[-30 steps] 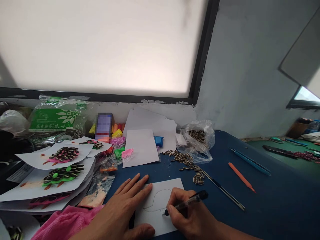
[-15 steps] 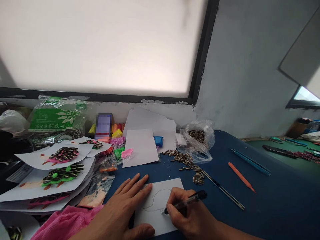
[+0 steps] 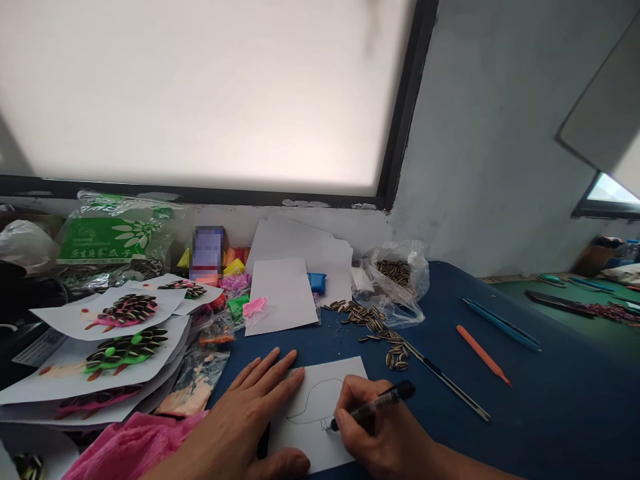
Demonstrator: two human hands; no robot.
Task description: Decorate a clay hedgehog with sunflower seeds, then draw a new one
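A white sheet of paper (image 3: 300,443) lies on the dark blue table, bearing a thin drawn outline with a curved top and small strokes under its lower line. My left hand (image 3: 255,407) rests flat on the sheet's left side, fingers spread. In my right hand (image 3: 373,427) is a black marker pen (image 3: 383,401), tilted, its tip down at the paper beside the small strokes. My fingers hide part of the outline's right side. Loose sunflower seeds (image 3: 367,317) are strewn beyond the paper.
Seed-covered hedgehog pictures (image 3: 125,350) are stacked at the left, near a pink cloth (image 3: 140,443). Behind are blank sheets (image 3: 280,293), coloured clay packets (image 3: 237,303) and a seed bag (image 3: 400,273). Rightward lie a silver pen-like tool (image 3: 450,380), an orange pen (image 3: 483,353) and blue tweezers (image 3: 500,323).
The marker tip has shifted very slightly to the right, and the small strokes under the outline have grown a little. My left hand has stayed in place.
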